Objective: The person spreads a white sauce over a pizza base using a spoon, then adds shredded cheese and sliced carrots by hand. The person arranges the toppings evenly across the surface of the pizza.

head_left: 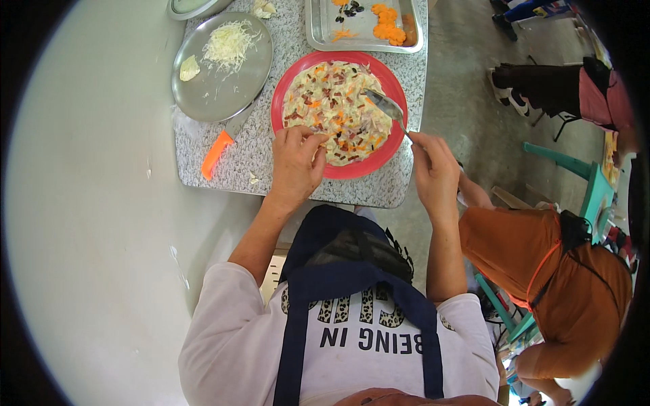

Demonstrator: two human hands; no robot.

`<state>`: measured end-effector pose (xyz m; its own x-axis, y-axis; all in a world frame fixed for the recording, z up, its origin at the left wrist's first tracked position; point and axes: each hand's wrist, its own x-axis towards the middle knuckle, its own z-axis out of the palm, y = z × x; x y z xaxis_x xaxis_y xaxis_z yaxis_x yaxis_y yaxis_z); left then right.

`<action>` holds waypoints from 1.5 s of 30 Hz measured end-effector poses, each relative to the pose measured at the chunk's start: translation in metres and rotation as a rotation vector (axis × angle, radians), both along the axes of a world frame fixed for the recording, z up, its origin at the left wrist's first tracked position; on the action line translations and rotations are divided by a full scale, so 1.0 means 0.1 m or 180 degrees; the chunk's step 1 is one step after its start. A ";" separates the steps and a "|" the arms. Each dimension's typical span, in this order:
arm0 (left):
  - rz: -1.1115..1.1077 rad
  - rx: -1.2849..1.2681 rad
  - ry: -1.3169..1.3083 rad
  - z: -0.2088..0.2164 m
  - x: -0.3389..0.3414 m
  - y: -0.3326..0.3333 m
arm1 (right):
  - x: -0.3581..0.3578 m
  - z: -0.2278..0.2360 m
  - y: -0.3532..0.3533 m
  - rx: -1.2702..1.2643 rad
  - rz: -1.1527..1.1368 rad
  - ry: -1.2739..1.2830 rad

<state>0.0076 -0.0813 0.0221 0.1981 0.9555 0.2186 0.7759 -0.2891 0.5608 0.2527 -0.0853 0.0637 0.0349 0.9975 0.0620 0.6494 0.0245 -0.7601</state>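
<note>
Right hand (437, 162) now, fingers clenched on the thin handle of the spoon (384, 103), the handle's end hidden in the grip; its head lies over the chopped mix (332, 101) filling the red plate (352, 170) on the desk (365, 193). Left hand (296, 159) curls over the near-left rim, and whether those fingers pinch anything, I can't tell! Up top, the metal tray (365, 48) is cut off.

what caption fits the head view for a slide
Left hand at a red plate of mixed food, right hand holding a metal spoon.
</note>
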 end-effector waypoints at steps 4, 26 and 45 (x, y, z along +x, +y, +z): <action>0.0137 0.0309 -0.0143 0.10 -0.02 0.28 | -0.13 0.13 -0.01 0.0338 -0.0012 0.0138; -0.0957 -0.0619 0.1748 -0.39 0.40 2.70 | 0.00 -0.19 -0.02 -0.0371 -0.0186 0.0354; -0.1689 -0.0601 0.1254 -0.60 0.21 2.87 | 0.00 -0.17 0.04 -0.0265 -0.0216 0.0392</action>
